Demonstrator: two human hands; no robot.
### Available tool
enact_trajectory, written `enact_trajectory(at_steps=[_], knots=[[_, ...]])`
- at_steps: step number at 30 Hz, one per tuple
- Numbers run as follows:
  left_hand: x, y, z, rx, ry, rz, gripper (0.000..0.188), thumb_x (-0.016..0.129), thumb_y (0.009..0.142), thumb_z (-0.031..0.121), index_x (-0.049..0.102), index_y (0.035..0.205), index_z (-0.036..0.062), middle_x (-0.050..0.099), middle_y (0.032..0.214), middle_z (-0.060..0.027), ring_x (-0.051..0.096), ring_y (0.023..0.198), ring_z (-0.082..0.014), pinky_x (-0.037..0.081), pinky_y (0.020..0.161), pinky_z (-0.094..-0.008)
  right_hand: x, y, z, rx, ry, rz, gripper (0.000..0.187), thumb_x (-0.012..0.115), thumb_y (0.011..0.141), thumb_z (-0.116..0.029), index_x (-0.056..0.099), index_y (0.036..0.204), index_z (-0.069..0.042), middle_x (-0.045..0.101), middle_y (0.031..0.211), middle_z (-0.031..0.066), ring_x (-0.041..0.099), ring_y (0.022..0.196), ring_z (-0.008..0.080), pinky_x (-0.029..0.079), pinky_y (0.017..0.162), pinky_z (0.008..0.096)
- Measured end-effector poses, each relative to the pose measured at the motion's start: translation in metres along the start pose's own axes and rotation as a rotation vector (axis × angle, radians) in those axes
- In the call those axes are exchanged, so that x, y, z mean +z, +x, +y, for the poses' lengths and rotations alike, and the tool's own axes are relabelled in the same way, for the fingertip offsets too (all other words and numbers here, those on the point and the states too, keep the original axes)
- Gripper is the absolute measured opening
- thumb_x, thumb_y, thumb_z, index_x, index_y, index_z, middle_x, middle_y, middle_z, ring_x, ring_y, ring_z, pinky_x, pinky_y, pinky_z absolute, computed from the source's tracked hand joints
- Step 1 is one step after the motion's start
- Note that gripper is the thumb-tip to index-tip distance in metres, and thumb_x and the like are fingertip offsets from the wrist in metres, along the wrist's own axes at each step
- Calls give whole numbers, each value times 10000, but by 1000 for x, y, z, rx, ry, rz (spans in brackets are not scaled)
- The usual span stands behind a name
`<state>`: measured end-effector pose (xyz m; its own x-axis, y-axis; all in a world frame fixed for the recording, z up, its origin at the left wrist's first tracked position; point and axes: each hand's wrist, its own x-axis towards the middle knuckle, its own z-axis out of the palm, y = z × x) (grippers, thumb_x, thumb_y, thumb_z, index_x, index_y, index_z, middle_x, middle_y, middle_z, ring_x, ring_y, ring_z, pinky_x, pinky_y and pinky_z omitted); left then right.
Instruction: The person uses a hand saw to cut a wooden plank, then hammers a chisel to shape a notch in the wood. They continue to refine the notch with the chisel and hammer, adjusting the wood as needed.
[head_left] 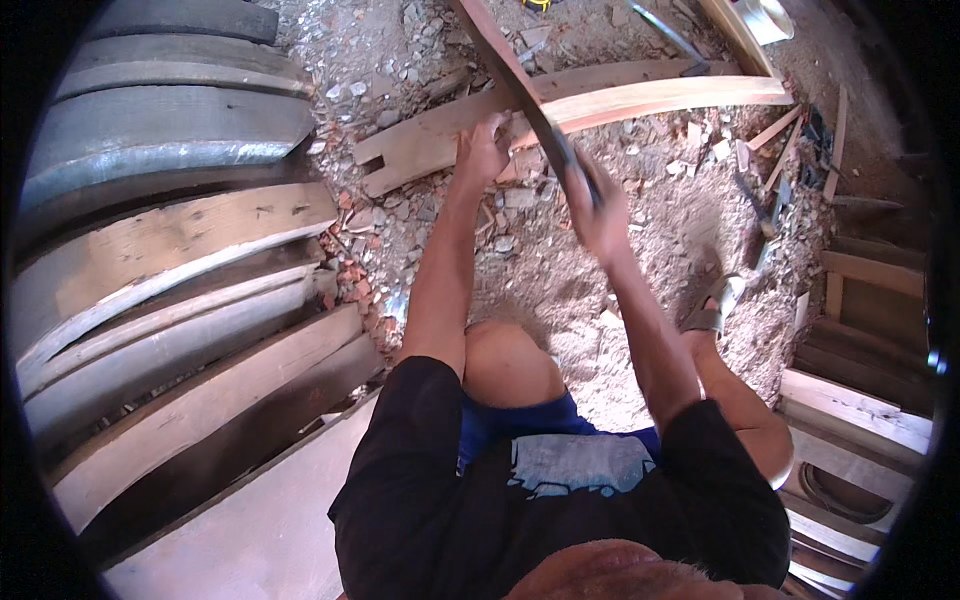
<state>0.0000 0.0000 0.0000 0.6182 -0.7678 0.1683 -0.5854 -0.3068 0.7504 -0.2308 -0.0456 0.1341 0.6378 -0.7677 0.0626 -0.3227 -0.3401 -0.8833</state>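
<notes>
My right hand (603, 215) is closed round the dark handle of a handsaw (527, 95). The long blade slants away up and to the left, past the top edge of the view. It crosses over a pale wooden piece (670, 97), though whether the teeth touch it I cannot tell. My left hand (485, 148) grips near the left end of that piece, close to the blade, with its fingers curled. Under and beside it lies a browner plank (405, 150) with a notch cut in its left end.
Curved timber boards (170, 240) are stacked along the left. More boards (860, 410) line the right side. Rubble and wood chips cover the ground. A hammer-like tool (757, 207) lies at right, a metal bar (665, 32) beyond the plank, and a white container (765, 20) stands far right.
</notes>
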Motion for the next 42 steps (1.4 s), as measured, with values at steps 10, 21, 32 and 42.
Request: enact_trajectory(at_steps=[10,21,32,42], knots=[[16,-10,-8,6,-11,19,439,751,889,116,684,1322,84,745,1181,-182,725,1050,-376,562,939,-445,51,76,34,-312,19,131,443,623,1044,-266,635,1321,80,758,1026,236,693,871,205,554,809,337],[4,-9,6,-90,-17,-60,510,771,873,107,673,1372,143,736,1176,-213,716,1040,-407,554,945,-466,-34,-131,23,-195,-157,78,451,552,1068,-184,555,1440,72,718,1228,245,713,1092,259,561,909,380],[-4,-7,15,-247,-28,-112,509,794,889,159,671,1383,160,737,1200,-204,723,1073,-356,549,972,-435,-24,-83,26,-47,-57,21,507,581,1067,-240,539,1437,105,688,1266,294,706,1130,303,561,940,399],[1,-6,10,-121,28,-83,458,717,858,98,707,1315,124,749,1119,-192,716,1042,-388,562,929,-461,44,48,47,-165,84,154,456,616,1048,-270,634,1336,83,746,1083,215,693,970,208,555,852,348]])
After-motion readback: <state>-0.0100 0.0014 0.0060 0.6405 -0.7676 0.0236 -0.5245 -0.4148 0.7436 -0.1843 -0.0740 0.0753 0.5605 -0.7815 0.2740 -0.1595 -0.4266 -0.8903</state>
